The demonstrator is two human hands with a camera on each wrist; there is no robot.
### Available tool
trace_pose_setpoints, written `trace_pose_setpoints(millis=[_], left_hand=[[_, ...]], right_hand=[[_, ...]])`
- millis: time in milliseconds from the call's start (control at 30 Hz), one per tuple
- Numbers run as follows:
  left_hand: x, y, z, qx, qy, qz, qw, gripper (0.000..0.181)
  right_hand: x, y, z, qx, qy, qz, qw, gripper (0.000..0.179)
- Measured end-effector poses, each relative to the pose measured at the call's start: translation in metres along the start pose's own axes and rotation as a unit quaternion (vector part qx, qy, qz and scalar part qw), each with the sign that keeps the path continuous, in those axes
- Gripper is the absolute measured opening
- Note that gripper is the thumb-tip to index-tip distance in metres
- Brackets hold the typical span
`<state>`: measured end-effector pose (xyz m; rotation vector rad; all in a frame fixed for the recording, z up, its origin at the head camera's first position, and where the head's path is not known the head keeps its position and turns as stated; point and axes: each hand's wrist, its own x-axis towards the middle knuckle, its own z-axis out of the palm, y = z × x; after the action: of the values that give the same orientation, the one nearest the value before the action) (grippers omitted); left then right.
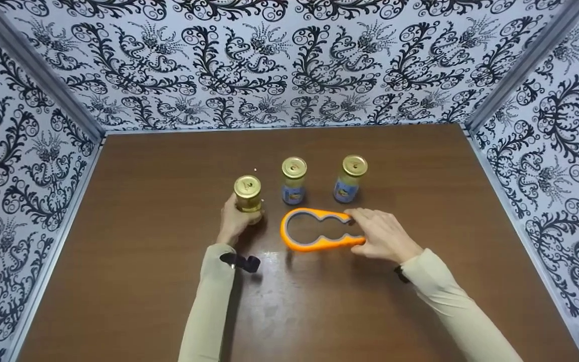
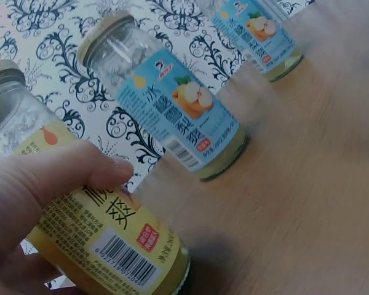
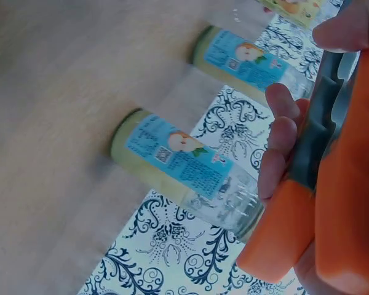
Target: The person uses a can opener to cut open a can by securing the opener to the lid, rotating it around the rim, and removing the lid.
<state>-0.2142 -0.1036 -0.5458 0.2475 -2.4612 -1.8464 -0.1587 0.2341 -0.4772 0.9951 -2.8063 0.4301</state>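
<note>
My left hand (image 1: 235,221) grips a glass bottle of drink with a gold lid (image 1: 247,187). In the left wrist view its yellow label (image 2: 120,255) shows, with the thumb laid across the front. My right hand (image 1: 384,232) holds an orange jar opener (image 1: 323,245) by its handles, above the table. The opener's grey-lined loop points left, between the hands, and nothing is inside it. Beyond it stand two upright bottles with blue labels, the middle bottle (image 1: 293,195) and the right bottle (image 1: 346,191), both with gold lids on.
The brown wooden table (image 1: 159,211) is bounded by patterned panels (image 1: 289,65) at the back and both sides. A few small pale specks (image 1: 255,170) lie on the table near the gripped bottle. A dark strap (image 1: 239,261) sits on the left sleeve.
</note>
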Motion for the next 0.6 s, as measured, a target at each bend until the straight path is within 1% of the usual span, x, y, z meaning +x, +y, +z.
trace_pose_setpoints(millis=[167,267,333,467,600], left_hand=[[-0.006,0.002,0.001,-0.008,-0.045,0.02,0.9988,0.051],[-0.009,0.003,0.002,-0.011,-0.08,0.034,0.9962,0.052],[-0.011,0.004,0.003,-0.004,-0.097,0.048,0.9941,0.052],[-0.014,0.005,0.007,-0.005,-0.121,0.07,0.9902,0.053],[-0.018,0.005,0.013,-0.018,-0.131,0.087,0.9874,0.055]], right_hand=[[0.003,0.004,-0.011,0.017,0.009,0.007,0.9998,0.07],[0.006,0.005,-0.017,0.017,0.014,0.011,0.9997,0.072],[0.008,0.006,-0.021,0.016,0.018,0.01,0.9997,0.071],[0.015,0.007,-0.028,0.018,0.032,0.0,0.9993,0.07],[0.023,0.006,-0.031,0.015,0.046,-0.022,0.9986,0.07]])
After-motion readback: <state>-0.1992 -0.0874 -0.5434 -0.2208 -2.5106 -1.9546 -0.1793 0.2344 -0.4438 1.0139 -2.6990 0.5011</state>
